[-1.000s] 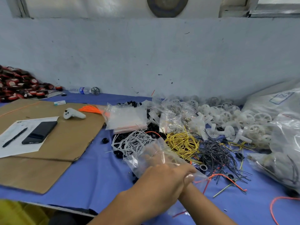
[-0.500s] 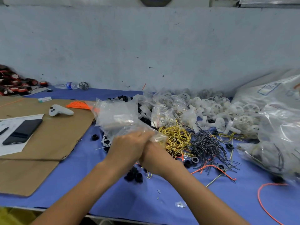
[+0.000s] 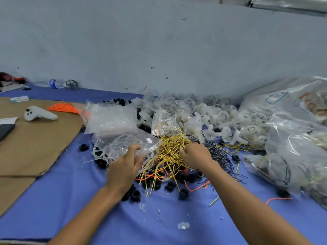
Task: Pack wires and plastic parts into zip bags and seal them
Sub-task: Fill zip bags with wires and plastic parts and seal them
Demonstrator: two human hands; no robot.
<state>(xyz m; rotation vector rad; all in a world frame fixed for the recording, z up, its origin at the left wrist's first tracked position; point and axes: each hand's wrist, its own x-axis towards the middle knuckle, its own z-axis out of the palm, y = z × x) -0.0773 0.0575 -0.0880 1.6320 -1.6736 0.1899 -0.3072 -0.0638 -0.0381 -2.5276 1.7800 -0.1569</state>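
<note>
Mid-task: we gather yellow wires for the zip bag.

Our left hand grips the clear zip bag on the blue table, just beside the yellow wires, where our right hand curls its fingers round a bunch. The bag looks unsealed. Small filled bags lie behind it and a big sack holds more, but many loose white wheels and black wires remain.

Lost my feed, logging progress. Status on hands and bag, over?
Left hand holds clear zip bag. Right hand grips yellow wires. Black plastic rings and dark wires crowd close around.
</note>
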